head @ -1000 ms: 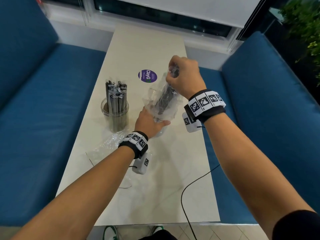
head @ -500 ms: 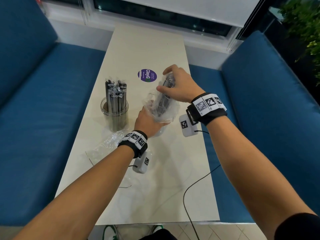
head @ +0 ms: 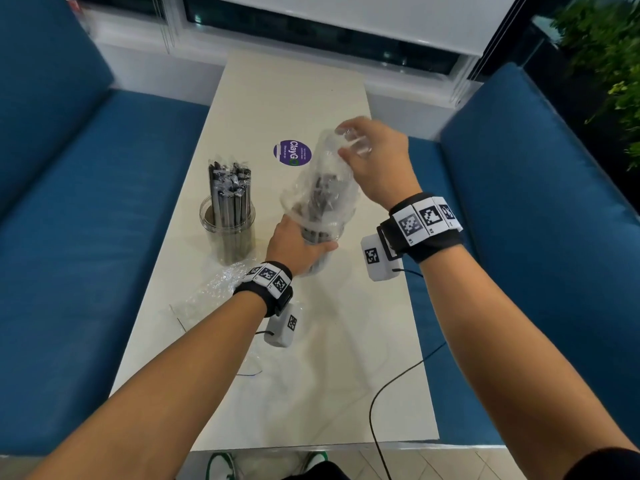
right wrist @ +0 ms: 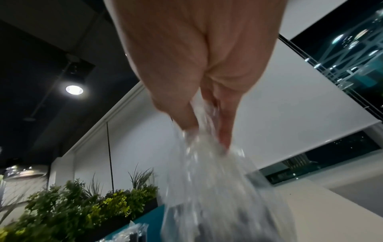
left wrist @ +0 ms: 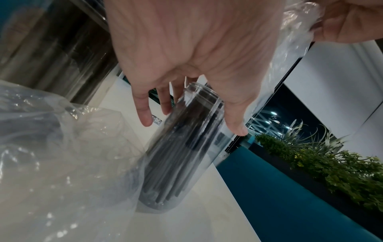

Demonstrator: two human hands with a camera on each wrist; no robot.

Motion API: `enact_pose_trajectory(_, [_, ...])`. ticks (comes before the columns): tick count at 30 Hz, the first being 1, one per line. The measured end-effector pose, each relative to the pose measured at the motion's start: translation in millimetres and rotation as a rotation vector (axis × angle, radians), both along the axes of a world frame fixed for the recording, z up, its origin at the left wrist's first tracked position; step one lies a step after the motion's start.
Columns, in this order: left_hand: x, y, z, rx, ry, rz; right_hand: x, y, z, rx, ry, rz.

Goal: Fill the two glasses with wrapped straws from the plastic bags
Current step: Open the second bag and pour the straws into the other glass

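Table (head: 311,393): pale, long, set between 2 blue benches (head: 86,220).

Glass 1 (head: 228,237): clear, upright, on the left part of the table, packed with dark wrapped straws (head: 228,192) that stand above its rim.

Glass 2 (head: 320,233): clear, near the table's middle, to the right of glass 1 and apart from it. Dark straws (left wrist: 176,163) fill it. The left hand (head: 294,245) wraps fingers and thumb round its side; the left wrist view shows the thumb (left wrist: 236,114) on one side of the glass (left wrist: 182,155) and the fingers on the other.

Plastic bag (head: 325,178): clear, upended over glass 2, its mouth round the rim. The right hand (head: 377,161) pinches its bunched top end; the right wrist view shows the fingertips (right wrist: 186,121) closed tight on the crumpled film (right wrist: 207,163).

Empty bag (head: 214,289): crumpled clear plastic lying flat on the table, just in front of glass 1, beside the left wrist.

Sticker (head: 292,152): round, purple, on the table beyond both glasses.
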State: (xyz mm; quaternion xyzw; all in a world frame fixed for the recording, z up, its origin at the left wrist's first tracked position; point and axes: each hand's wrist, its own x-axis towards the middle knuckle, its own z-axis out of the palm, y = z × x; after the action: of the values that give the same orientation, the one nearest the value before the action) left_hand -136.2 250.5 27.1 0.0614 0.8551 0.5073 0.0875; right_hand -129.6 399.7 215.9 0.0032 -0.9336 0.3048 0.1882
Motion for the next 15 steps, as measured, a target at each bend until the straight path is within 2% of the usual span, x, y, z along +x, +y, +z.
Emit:
enact_pose_trajectory(4, [0,-1,0,-0.007,0.015,-0.01,3,3,1,-0.091,0.094,-0.051])
enact_pose_trajectory(6, [0,-2,2,-0.009,0.015,-0.007,7,4,7,-0.073,0.102,-0.065])
enact_pose_trajectory(8, [-1,-1,3,-0.019,0.014,-0.02,9,7,11,-0.102,0.186,-0.089])
enact_pose_trajectory(11, [-1,-1,4,-0.018,0.004,-0.014,17,6,20,-0.065,0.13,-0.086])
enact_pose_trajectory(12, [-1,-1,5,-0.02,-0.006,-0.019,21,7,26,-0.078,0.182,-0.095])
enact_pose_trajectory(15, [0,0,10,-0.026,-0.033,-0.039,38,8,55,-0.193,0.518,-0.145])
